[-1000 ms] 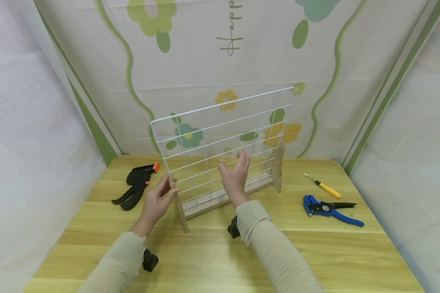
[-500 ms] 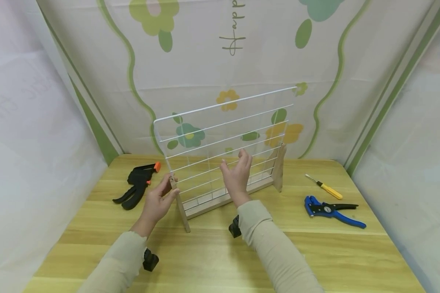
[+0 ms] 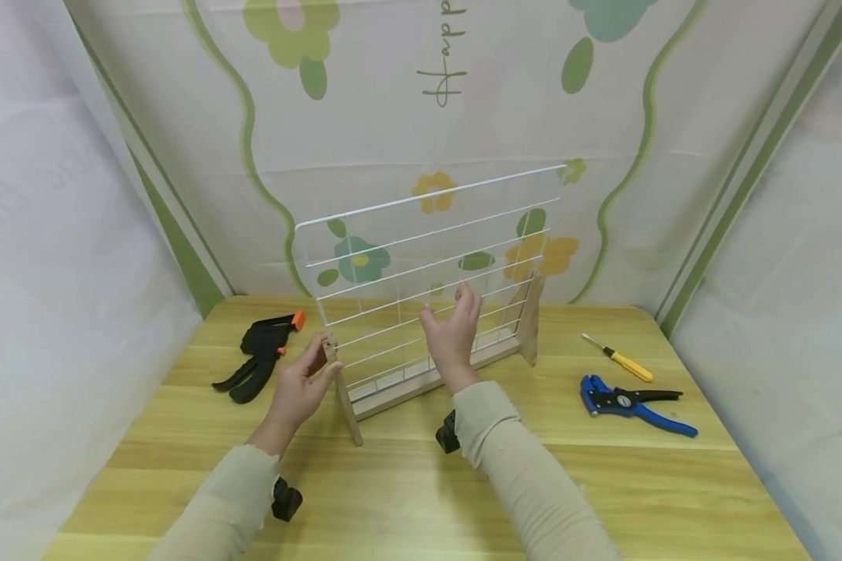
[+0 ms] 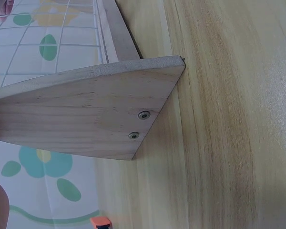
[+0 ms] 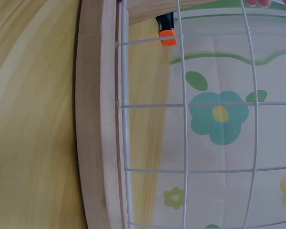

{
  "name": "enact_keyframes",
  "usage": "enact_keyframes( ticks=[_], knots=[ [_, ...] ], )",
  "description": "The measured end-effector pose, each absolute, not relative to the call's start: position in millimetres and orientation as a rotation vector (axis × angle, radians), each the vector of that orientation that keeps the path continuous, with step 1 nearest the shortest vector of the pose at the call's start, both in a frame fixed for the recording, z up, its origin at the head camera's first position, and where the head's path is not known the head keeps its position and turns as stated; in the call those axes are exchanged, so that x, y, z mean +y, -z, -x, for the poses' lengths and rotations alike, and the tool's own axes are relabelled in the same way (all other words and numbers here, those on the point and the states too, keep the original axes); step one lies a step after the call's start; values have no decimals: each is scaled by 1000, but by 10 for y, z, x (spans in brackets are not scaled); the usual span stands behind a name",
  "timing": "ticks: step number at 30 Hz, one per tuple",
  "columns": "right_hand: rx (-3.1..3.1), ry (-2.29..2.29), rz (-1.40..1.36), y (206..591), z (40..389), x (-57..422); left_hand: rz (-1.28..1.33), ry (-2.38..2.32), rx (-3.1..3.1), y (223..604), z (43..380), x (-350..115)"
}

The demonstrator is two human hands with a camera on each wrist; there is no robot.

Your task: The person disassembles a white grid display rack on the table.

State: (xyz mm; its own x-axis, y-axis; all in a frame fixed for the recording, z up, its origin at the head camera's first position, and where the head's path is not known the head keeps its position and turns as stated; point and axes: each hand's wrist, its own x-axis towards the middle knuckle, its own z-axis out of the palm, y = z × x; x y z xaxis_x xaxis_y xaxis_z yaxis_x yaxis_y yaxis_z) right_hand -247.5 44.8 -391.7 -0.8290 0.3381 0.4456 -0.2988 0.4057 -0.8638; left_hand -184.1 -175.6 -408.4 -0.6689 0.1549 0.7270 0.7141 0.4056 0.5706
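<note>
The left hand [image 3: 300, 393] pinches the pale wooden side panel [image 3: 346, 405] of a white wire grid [image 5: 185, 104] standing on the desk [image 3: 386, 502]; the bent-fingered right hand [image 3: 451, 335] partly hides the grid, its hold unclear. Only the left wrist view shows the panel's two round metal screws [image 4: 144, 115]. A black-and-orange clamp [image 3: 263, 341], blue-and-black pliers [image 3: 620, 400] and yellow-handled screwdriver [image 3: 632, 367] flank it.

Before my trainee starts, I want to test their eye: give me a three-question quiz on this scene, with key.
1. Which hand grips a wooden end panel? A right; B left.
2. True or false: the yellow screwdriver lies nearer the blue tool than the black clamp does.
3. How many metal fasteners show on that panel in the left wrist view?
Key: 1 B, left hand; 2 true; 3 two.
</note>
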Motion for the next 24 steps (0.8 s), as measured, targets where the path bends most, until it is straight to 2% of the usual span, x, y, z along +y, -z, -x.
enact_keyframes(
  ticks=[24],
  knots=[
    [-1995,-1397,-71,3689,2527,452,719,1215,-2110,4078,1824,-1746]
  ],
)
